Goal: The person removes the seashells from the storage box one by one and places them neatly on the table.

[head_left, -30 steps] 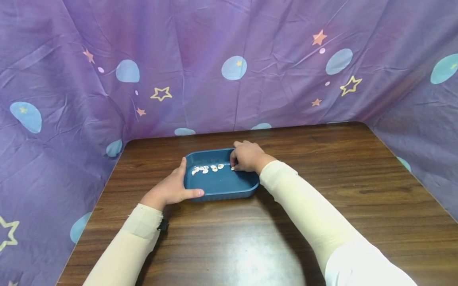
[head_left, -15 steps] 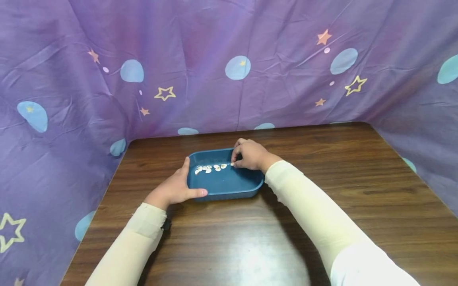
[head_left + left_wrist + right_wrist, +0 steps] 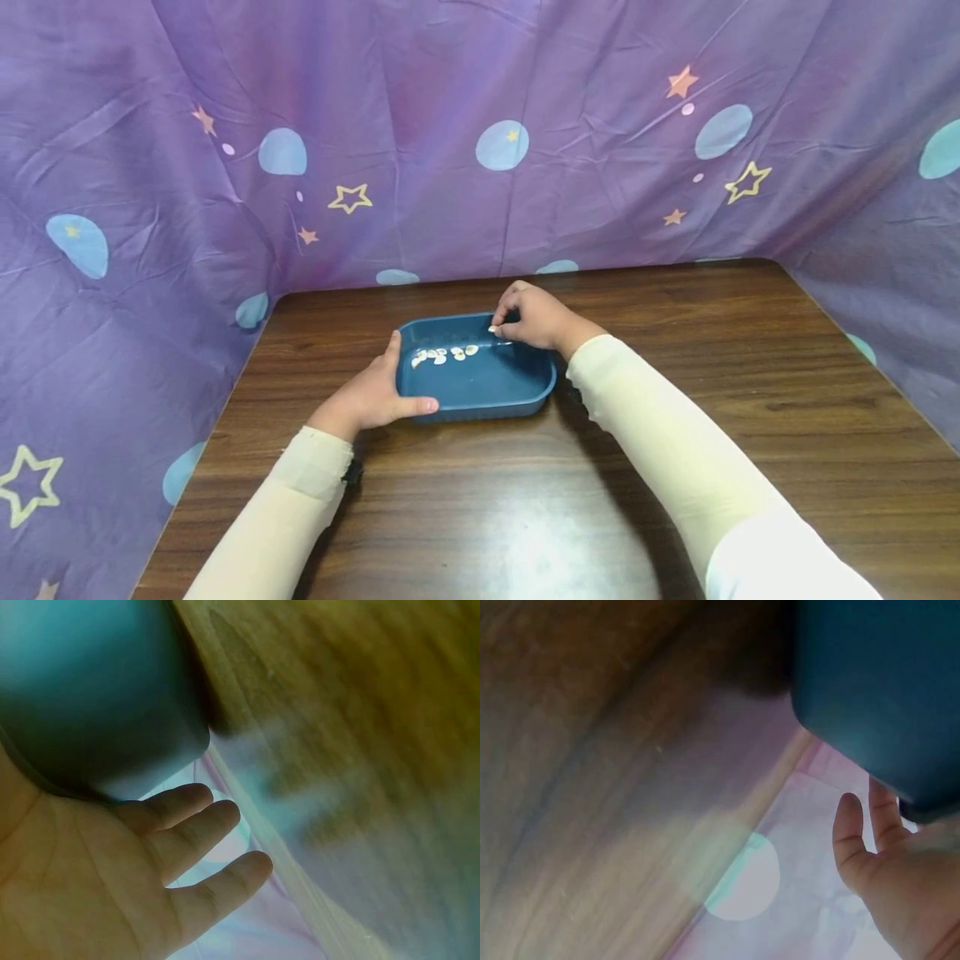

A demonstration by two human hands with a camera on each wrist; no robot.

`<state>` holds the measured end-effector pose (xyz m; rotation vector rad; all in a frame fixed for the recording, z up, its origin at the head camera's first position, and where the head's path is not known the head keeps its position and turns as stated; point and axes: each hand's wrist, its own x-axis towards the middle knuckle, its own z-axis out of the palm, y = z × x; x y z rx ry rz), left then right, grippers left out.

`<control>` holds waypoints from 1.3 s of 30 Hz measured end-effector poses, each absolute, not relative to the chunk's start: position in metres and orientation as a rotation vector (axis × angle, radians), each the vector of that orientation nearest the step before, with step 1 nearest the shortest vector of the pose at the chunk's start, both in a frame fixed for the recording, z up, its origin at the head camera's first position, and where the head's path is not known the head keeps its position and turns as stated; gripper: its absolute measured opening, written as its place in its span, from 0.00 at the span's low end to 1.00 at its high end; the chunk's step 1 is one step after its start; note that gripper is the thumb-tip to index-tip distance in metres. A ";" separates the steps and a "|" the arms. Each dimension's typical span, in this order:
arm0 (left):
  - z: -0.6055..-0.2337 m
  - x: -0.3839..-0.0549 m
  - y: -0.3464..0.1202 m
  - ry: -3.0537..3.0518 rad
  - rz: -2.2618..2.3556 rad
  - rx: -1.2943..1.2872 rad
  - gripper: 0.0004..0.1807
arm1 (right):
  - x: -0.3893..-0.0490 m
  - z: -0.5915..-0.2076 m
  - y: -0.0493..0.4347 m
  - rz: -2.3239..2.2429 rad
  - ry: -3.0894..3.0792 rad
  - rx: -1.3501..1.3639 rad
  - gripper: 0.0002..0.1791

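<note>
A blue rectangular tray (image 3: pixel 487 387) lies on the wooden table. Small white pieces with yellowish centres (image 3: pixel 471 350) form a loose row along its inner back side, several of them clustered at the left. My left hand (image 3: pixel 365 397) rests against the tray's left end, thumb laid over the front rim. In the left wrist view its other fingers (image 3: pixel 199 836) stretch out straight beside the tray's outer wall. Between thumb and fingertips, my right hand (image 3: pixel 540 317) pinches one small white piece (image 3: pixel 492 330) near the back rim. The right wrist view shows that hand's outer fingers (image 3: pixel 847 829) past the tray's edge.
Brown wood-grain tabletop (image 3: pixel 720 367) extends around the tray on all sides. A purple cloth (image 3: pixel 420 167) printed with stars and blue ovals hangs behind the table and along both sides. A small black object (image 3: pixel 352 472) sits at the left wrist's sleeve.
My right hand has risen from the tray's floor toward the back rim, with the white piece still pinched. The left hand keeps its place on the tray; the head view has shifted slightly.
</note>
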<state>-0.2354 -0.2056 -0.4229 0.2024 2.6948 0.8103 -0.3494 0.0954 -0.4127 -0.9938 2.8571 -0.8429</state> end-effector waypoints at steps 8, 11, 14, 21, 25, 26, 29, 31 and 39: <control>-0.419 -0.235 -0.207 2.698 0.813 0.220 0.78 | -0.344 -0.397 0.106 -1.110 2.751 -0.927 0.03; -0.419 -0.235 -0.207 2.698 0.815 0.221 0.78 | -0.342 -0.394 0.112 -1.198 2.722 -0.920 0.03; -0.418 -0.235 -0.206 2.695 0.820 0.217 0.77 | -0.340 -0.390 0.119 -1.249 2.720 -0.925 0.03; -0.419 -0.234 -0.203 2.688 0.827 0.211 0.77 | -0.335 -0.387 0.146 -1.266 2.748 -0.894 0.03; -0.419 -0.233 -0.203 2.684 0.821 0.211 0.77 | -0.333 -0.388 0.161 -1.247 2.784 -0.844 0.04; -0.420 -0.233 -0.204 2.683 0.823 0.212 0.77 | -0.333 -0.388 0.165 -1.234 2.796 -0.834 0.04; -0.420 -0.233 -0.204 2.682 0.823 0.213 0.77 | -0.333 -0.388 0.176 -1.184 2.835 -0.810 0.04; -0.420 -0.233 -0.204 2.682 0.822 0.205 0.77 | -0.332 -0.389 0.182 -1.149 2.863 -0.803 0.04; -0.420 -0.233 -0.203 2.673 0.825 0.210 0.77 | -0.329 -0.400 0.199 -0.966 2.918 -0.826 0.03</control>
